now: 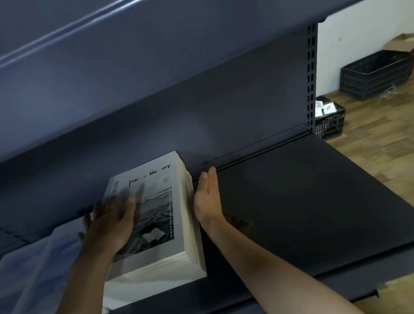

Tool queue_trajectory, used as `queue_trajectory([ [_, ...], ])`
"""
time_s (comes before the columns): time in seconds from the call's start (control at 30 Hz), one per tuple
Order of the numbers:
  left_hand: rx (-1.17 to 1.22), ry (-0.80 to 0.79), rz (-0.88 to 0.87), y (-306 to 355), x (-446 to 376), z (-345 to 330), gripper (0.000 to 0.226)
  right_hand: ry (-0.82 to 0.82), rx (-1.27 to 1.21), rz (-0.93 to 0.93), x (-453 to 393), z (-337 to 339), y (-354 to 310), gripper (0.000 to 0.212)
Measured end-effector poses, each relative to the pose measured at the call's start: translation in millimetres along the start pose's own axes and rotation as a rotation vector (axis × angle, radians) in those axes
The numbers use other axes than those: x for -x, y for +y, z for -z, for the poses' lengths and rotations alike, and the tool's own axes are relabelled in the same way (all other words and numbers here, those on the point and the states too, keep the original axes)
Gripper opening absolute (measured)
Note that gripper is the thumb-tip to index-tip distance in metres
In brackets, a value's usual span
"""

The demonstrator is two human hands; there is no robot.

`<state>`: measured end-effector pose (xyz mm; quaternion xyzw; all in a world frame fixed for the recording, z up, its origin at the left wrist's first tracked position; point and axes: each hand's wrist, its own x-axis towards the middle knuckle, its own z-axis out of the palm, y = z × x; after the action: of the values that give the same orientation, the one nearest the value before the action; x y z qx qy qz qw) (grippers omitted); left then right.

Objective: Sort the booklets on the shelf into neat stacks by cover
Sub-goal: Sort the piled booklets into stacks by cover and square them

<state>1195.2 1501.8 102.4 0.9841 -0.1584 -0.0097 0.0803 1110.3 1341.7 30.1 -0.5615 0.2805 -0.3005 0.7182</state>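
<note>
Booklet stack (pixel 161 219) lies flat, long axis toward shelf back, both hands' fingers flat against it.

Probably a shop stockroom: slotted metal shelving (pixel 312 79), plastic crates (pixel 374 76) on the floor.

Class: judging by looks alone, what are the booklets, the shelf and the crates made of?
Booklets: paper, matte covers; cream page edges show.
Shelf: likely painted metal, dark matte; slotted upright.
Crates: probably black plastic; lattice walls.

head view | looks forward-down | close over shelf (pixel 300 212)
</note>
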Motion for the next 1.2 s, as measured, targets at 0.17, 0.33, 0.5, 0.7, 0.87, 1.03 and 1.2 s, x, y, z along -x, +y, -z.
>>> queue_trajectory([
  [0.17,0.197,0.046,-0.021,-11,6,4,0.074,-0.110,-0.014,-0.094,-3,-11,1,0.052],
  [0.33,0.117,0.019,-0.040,-18,0,0,0.065,-0.174,0.013,-0.170,-6,-16,1,0.055],
  [0.5,0.112,0.029,-0.025,-17,-1,-3,0.058,-0.153,-0.001,-0.149,-5,-17,1,0.053],
  [0.7,0.091,0.044,-0.050,-15,0,-2,0.056,-0.127,-0.004,-0.162,-2,-19,1,0.055],
  [0.87,0.123,0.051,-0.060,-16,1,-3,0.055,-0.127,0.027,-0.160,-3,-17,0,0.055],
  [1.03,0.107,0.081,-0.039,-16,3,-2,0.054,-0.107,-0.025,-0.132,-2,-17,3,0.054],
  [1.2,0.111,0.102,-0.036,-12,9,0,0.056,-0.189,0.027,-0.099,-2,-17,-1,0.058],
])
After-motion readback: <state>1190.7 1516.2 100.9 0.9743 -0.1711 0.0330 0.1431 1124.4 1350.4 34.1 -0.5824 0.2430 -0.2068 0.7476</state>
